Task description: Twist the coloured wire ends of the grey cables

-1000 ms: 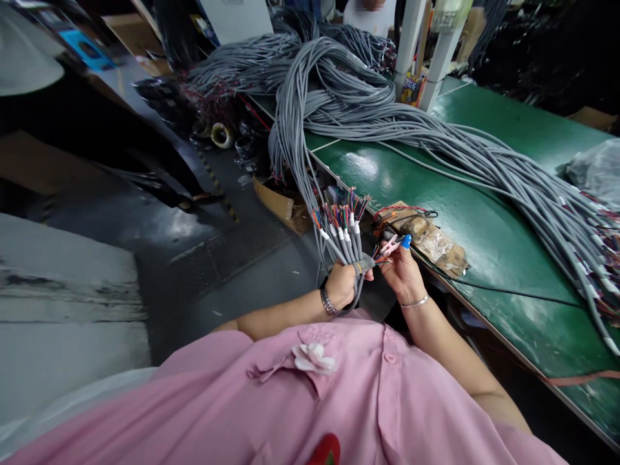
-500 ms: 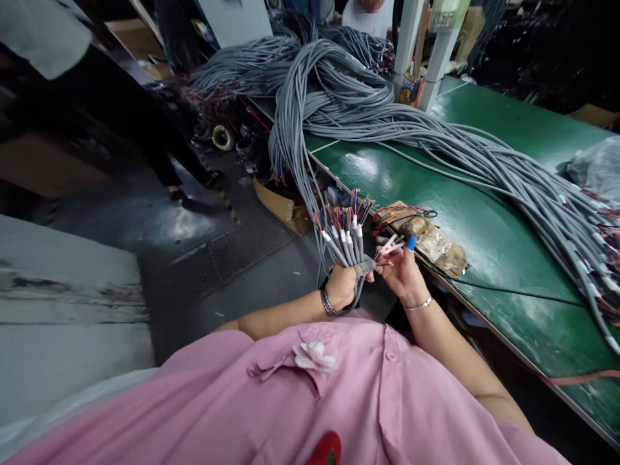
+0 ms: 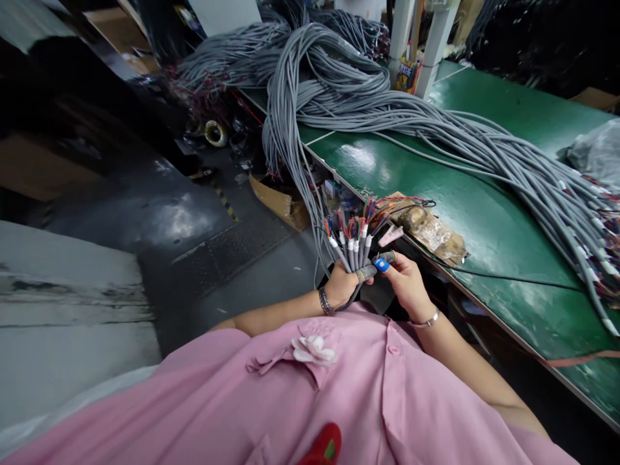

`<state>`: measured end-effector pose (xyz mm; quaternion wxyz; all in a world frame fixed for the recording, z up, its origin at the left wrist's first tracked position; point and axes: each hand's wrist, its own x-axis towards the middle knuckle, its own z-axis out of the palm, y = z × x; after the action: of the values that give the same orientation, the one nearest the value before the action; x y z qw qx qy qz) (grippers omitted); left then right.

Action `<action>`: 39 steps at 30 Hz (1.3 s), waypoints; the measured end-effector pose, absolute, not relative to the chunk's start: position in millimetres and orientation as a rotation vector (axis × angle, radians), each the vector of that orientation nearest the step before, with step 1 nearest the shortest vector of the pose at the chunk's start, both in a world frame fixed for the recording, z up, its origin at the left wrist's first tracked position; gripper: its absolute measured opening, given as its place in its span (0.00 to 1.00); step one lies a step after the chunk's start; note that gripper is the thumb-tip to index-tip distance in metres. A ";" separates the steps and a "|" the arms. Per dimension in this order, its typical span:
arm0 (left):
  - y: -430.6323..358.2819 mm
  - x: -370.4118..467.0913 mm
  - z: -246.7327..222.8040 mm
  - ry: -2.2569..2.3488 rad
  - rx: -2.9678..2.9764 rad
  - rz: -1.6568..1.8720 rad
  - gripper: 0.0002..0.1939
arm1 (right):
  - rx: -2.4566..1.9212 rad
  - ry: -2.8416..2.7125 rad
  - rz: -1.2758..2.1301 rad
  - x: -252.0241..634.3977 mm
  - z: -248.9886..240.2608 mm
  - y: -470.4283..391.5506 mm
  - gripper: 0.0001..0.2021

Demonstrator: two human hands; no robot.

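My left hand (image 3: 341,284) is closed around a bunch of grey cables (image 3: 357,259), its thumb in a grey cover with a yellowish band. White sleeves mark the cable ends, and thin coloured wires (image 3: 356,227) fan out above them. Close by on the right, my right hand (image 3: 404,281) has its thumb, in a blue cover, pressed towards the covered index finger beside my left thumb; what lies in this pinch is too small to make out. A pale pink clip-like tool (image 3: 391,236) shows just beyond the right fingers; I cannot tell whether the hand holds it.
Long grey cable bundles (image 3: 339,106) lie across the green table (image 3: 484,239) and hang over its edge. A taped brown piece (image 3: 436,239) with wires sits near that edge. An open carton (image 3: 278,201) stands on the floor. A person's dark-clothed legs (image 3: 121,110) are at the left.
My right thumb has come down and left, from beside the pink tool to my left thumb. The left hand still grips the cables. The view has shifted slightly.
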<state>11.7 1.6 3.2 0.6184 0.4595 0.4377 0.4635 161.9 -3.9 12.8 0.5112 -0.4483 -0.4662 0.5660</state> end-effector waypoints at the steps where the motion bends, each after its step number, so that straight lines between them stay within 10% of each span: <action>1: 1.2 11.0 4.0 1.011 1.067 1.018 0.11 | -1.056 -1.163 1.391 163.0 13.6 -3.1 0.09; 39: 8.6 14.4 0.6 0.980 0.913 1.134 0.08 | -1.107 -0.864 1.425 155.6 -3.5 -1.0 0.09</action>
<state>14.4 8.6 0.6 0.6390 0.4002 0.4297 0.4969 155.6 -1.0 -3.5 0.5401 -0.4657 -0.3635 0.5993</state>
